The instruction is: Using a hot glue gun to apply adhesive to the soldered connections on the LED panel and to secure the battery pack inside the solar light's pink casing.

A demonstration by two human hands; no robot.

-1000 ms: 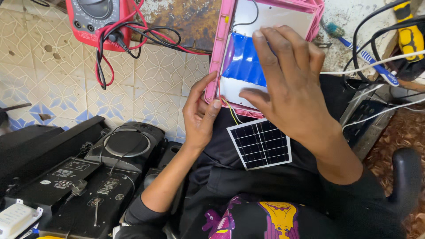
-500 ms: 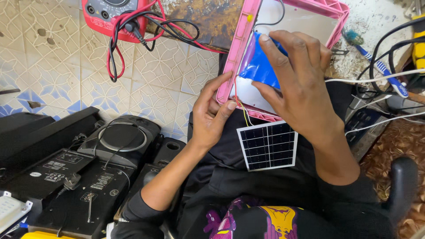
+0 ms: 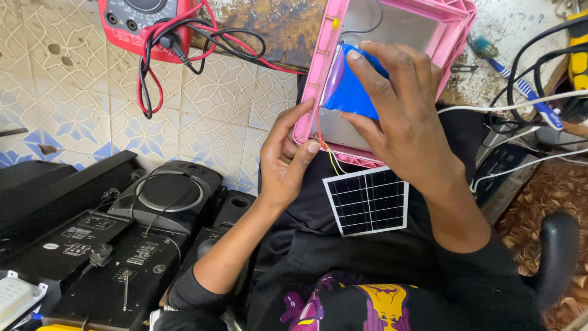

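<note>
While the pink housing sits open on the lap, entries run near to far.

Solar panel (image 3: 368,200): lies flat on the dark cloth of the lap, just below the frame; thin red and yellow wires (image 3: 326,149) run from it into the frame.
Left hand (image 3: 283,160): fingers pinch the lower left edge of the pink frame (image 3: 313,79), steadying it.
Right hand (image 3: 401,116): spread over the blue battery pack (image 3: 348,92), pressing it into the frame.
Progress: pack looks nearly seated; housing not closed, panel not fitted.
Change: frame sits higher and more tilted than a second ago; right hand's grip unchanged.
Multimeter (image 3: 142,21): red, on tiled floor, leads loose.
</note>
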